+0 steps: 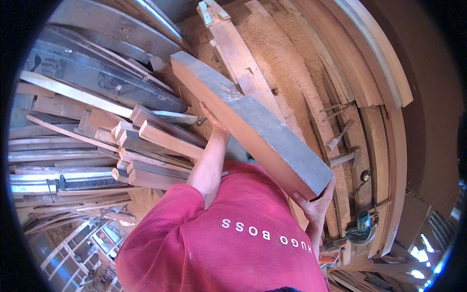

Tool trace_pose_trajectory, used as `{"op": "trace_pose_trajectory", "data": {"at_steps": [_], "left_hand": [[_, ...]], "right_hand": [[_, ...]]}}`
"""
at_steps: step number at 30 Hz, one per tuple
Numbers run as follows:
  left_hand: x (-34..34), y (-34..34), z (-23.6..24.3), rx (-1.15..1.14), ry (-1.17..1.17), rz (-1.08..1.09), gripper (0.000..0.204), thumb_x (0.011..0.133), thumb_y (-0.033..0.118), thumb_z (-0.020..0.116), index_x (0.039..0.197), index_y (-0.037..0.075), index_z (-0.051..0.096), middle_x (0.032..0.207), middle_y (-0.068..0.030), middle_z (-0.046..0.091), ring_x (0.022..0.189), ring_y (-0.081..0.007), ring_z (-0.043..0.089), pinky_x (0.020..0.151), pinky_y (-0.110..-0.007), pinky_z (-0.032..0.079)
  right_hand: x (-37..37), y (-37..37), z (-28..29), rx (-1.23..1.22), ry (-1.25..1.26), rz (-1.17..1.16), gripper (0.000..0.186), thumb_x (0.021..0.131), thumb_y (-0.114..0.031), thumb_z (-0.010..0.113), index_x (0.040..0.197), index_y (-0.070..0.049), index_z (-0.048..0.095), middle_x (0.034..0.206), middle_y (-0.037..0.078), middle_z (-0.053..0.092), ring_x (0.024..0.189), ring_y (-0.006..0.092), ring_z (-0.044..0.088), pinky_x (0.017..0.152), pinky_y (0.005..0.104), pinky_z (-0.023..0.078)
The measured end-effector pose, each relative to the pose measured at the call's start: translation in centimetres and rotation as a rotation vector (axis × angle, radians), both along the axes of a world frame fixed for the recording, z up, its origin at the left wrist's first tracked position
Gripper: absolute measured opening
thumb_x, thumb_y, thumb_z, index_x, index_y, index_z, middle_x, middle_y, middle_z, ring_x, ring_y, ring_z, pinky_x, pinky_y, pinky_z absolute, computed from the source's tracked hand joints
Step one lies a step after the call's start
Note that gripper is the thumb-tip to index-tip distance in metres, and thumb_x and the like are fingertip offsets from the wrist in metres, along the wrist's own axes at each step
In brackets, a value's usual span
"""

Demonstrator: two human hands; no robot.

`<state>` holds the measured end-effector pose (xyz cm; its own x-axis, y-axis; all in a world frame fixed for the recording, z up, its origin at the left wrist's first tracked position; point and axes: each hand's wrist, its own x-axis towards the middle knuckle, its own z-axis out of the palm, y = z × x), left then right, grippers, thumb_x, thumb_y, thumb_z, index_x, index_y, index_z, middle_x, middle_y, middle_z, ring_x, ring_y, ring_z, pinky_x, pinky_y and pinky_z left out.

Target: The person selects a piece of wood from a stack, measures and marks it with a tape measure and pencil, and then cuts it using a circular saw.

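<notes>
A long, thick wooden beam (275, 141) with a grey, weathered top face and a paler brown side slants in front of my chest. Its far end points up to the left, its near end down to the right. My left hand (216, 122) presses against the brown side around its middle, with some fingers extended and others hidden. At the near end, my right hand (316, 204) wraps around the lower corner, thumb on the side face. A notched pale timber (245, 73) lies just beyond the beam, over sawdust.
Stacked planks and square timbers (170, 138) fill the left side, some ends jutting toward my left arm. Along the right, a long bench of boards (382, 146) carries a hammer (346, 158), a wooden-handled tool (335, 141) and a blue power tool (363, 223). Sawdust (272, 39) covers the ground ahead.
</notes>
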<state>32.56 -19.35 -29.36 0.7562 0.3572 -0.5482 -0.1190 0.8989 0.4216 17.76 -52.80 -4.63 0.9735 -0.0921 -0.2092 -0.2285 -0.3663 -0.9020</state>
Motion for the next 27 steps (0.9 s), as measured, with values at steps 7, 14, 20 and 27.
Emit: {"op": "trace_pose_trajectory", "data": {"at_steps": [7,14,20,27], "left_hand": [[-3.8,0.9,-8.2,-0.474,-0.277,0.099,0.086,0.091,0.082,0.043,0.145,0.016,0.054,0.143,-0.0097,0.059,0.13,-0.0331,0.055,0.111,-0.051,0.045],[-4.2,2.6,-12.6,-0.581,-0.105,0.028,0.084,0.093,0.08,0.042,0.149,0.018,0.048,0.145,-0.0112,0.058,0.13,-0.0342,0.055,0.11,-0.052,0.045],[0.0,8.4,-15.4,-0.604,-0.028,0.111,0.083,0.095,0.078,0.041,0.153,0.019,0.044,0.147,-0.0125,0.056,0.13,-0.0352,0.056,0.109,-0.053,0.045],[5.8,20.0,-22.1,-0.449,0.06,0.227,0.082,0.097,0.077,0.04,0.157,0.02,0.038,0.149,-0.0139,0.054,0.129,-0.0363,0.056,0.108,-0.055,0.045]], "right_hand": [[5.7,7.9,6.2,-0.222,-0.209,0.445,0.101,0.055,-0.023,0.097,0.14,0.001,0.048,0.127,0.019,0.063,0.119,0.0333,0.064,0.103,0.0426,0.049],[14.5,19.6,6.4,-0.34,-0.25,0.72,0.096,0.053,-0.027,0.092,0.136,0.003,0.053,0.115,0.018,0.068,0.105,0.0331,0.071,0.09,0.0404,0.055],[22.0,32.3,4.4,-0.386,-0.251,0.881,0.103,0.053,-0.032,0.098,0.139,0.003,0.054,0.121,0.022,0.068,0.106,0.0371,0.071,0.091,0.0424,0.057],[29.8,48.6,0.3,-0.419,-0.424,1.181,0.094,0.056,-0.028,0.093,0.137,0.001,0.055,0.119,0.02,0.069,0.102,0.0371,0.071,0.088,0.0436,0.058]]}}
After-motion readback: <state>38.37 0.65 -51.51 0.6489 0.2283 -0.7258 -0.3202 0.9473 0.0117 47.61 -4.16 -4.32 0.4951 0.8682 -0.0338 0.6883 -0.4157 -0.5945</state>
